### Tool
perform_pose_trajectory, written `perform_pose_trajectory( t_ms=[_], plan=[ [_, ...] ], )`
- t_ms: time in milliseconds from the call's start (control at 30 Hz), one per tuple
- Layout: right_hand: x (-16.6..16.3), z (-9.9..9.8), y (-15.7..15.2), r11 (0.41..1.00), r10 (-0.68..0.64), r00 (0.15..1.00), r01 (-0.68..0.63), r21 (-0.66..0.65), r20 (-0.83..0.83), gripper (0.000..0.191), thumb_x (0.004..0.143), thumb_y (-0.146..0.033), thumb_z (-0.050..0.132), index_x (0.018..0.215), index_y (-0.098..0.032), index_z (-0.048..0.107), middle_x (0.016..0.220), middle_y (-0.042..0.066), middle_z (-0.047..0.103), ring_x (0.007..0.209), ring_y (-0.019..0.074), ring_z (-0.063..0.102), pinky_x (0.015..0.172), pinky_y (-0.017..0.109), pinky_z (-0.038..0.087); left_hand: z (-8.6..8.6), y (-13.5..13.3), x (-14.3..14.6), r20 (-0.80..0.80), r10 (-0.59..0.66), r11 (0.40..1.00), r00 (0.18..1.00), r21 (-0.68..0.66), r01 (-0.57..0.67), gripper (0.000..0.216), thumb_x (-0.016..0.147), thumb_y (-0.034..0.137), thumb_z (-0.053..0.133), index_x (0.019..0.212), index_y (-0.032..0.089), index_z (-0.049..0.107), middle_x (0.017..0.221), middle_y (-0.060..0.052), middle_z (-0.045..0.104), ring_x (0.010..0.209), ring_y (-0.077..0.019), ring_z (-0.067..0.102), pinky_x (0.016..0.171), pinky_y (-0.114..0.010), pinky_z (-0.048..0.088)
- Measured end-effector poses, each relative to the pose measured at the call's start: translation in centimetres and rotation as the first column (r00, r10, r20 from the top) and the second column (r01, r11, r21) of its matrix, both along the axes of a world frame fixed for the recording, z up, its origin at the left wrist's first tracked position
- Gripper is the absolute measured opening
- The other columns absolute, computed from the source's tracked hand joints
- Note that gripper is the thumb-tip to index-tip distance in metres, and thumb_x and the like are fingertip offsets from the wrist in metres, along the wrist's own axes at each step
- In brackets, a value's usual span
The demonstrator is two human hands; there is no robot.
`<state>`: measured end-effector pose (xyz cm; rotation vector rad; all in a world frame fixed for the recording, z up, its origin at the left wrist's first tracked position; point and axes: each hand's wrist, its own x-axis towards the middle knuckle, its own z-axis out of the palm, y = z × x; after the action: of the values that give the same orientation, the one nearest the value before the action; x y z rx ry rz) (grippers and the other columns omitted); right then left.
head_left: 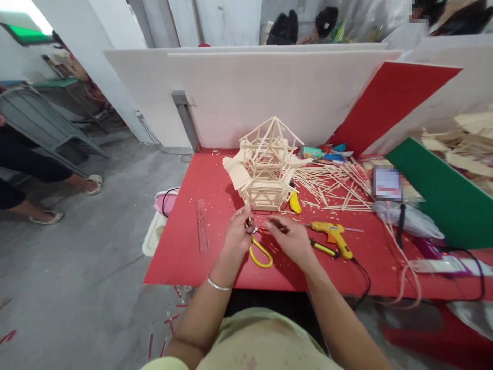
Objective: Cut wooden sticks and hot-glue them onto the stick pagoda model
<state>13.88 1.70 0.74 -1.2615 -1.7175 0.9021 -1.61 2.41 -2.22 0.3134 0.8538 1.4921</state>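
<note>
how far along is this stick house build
Done: the stick house stands with walls and roof frame up. In hand: the left hand pinches a short stick at its base, right hand above the yellow scissors. Left, probably: the roof frame is mostly uncovered, and loose sticks and the glue gun lie ready.

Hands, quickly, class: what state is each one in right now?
Left hand: fingers closed on a thin wooden stick.
Right hand: fingers stretched over the yellow scissors; a hold cannot be told.
</note>
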Motion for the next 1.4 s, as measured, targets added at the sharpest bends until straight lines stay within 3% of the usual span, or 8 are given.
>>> perform_pose_trajectory(
  t_ms=[367,567,733,800,900,967,1133,1400],
  plan=[
    [-3.0,-1.1,0.6,0.991,-0.046,0.996,0.037,0.125,0.075,0.019,0.092,-0.032,0.059,0.095,-0.025,0.076,0.091,0.002,0.079,0.080,0.0183,0.072,0.077,0.031,0.054,1.4,-0.1,0.8,-0.028,-0.069,0.997,0.997,-0.027,0.068,0.043,0.064,0.039,0.089,0.092,0.010,0.074,0.050,0.007,0.046,0.039,-0.0009,0.033,0.037,-0.014,0.016],
    [-2.9,-0.5,0.6,0.992,-0.061,0.985,0.041,0.121,0.162,0.017,0.088,-0.028,0.060,0.080,-0.023,0.075,0.079,0.002,0.075,0.072,0.0164,0.066,0.070,0.027,0.047,2.1,-0.4,1.9,-0.087,-0.089,0.995,0.992,-0.055,0.085,0.040,0.069,0.042,0.085,0.090,0.010,0.074,0.062,-0.001,0.064,0.044,-0.0046,0.047,0.037,-0.016,0.020],
    [-2.1,-2.0,0.5,0.986,-0.139,0.966,0.114,0.122,0.220,0.024,0.092,-0.030,0.055,0.078,-0.022,0.073,0.077,0.002,0.073,0.071,0.0155,0.063,0.069,0.027,0.044,0.7,-0.7,2.8,-0.182,-0.131,0.991,0.975,-0.048,0.124,0.039,0.068,0.041,0.086,0.093,0.013,0.074,0.065,0.002,0.065,0.045,-0.0038,0.047,0.040,-0.016,0.027],
    [-0.9,-2.7,0.5,0.987,-0.127,0.963,0.099,0.129,0.237,0.023,0.092,-0.031,0.056,0.079,-0.024,0.073,0.078,0.002,0.073,0.073,0.0172,0.064,0.071,0.028,0.046,0.4,-0.6,3.2,-0.212,-0.106,0.994,0.972,-0.018,0.104,0.039,0.066,0.041,0.089,0.089,0.014,0.072,0.066,0.002,0.064,0.048,-0.0041,0.050,0.044,-0.016,0.032],
    [3.3,-3.4,0.5,0.990,-0.124,0.943,0.097,0.101,0.310,0.020,0.089,-0.035,0.058,0.097,-0.029,0.076,0.093,0.003,0.076,0.087,0.0222,0.068,0.077,0.032,0.049,0.7,0.0,3.4,-0.235,-0.076,0.996,0.969,0.032,0.086,0.041,0.068,0.048,0.087,0.084,0.015,0.069,0.055,0.007,0.052,0.040,-0.0014,0.036,0.040,-0.016,0.024],
    [7.6,-3.8,0.6,0.976,-0.209,0.877,0.216,0.035,0.432,0.026,0.089,-0.039,0.058,0.108,-0.033,0.074,0.099,0.002,0.077,0.095,0.0255,0.068,0.079,0.035,0.051,1.3,0.6,3.3,-0.240,-0.083,0.994,0.967,0.049,0.098,0.043,0.070,0.052,0.084,0.082,0.015,0.067,0.051,0.008,0.047,0.036,-0.0010,0.028,0.037,-0.017,0.017],
    [17.3,-4.7,0.9,0.807,-0.315,0.607,0.576,-0.132,0.729,0.043,0.081,-0.043,0.065,0.119,-0.023,0.070,0.117,0.015,0.072,0.109,0.0303,0.066,0.083,0.036,0.049,2.2,2.4,3.0,-0.175,-0.127,0.989,0.976,0.056,0.138,0.042,0.070,0.048,0.085,0.085,0.013,0.069,0.054,0.005,0.054,0.036,-0.0007,0.025,0.036,-0.017,0.015],
    [18.9,-6.2,1.7,0.771,-0.324,0.672,0.595,-0.226,0.666,0.037,0.069,-0.047,0.072,0.095,-0.020,0.073,0.086,0.012,0.074,0.081,0.0276,0.070,0.070,0.034,0.048,1.7,4.8,2.7,-0.143,-0.179,0.983,0.973,0.010,0.183,0.035,0.068,0.038,0.085,0.084,0.010,0.072,0.059,0.002,0.057,0.036,0.0005,0.028,0.038,-0.017,0.013]
  ],
)
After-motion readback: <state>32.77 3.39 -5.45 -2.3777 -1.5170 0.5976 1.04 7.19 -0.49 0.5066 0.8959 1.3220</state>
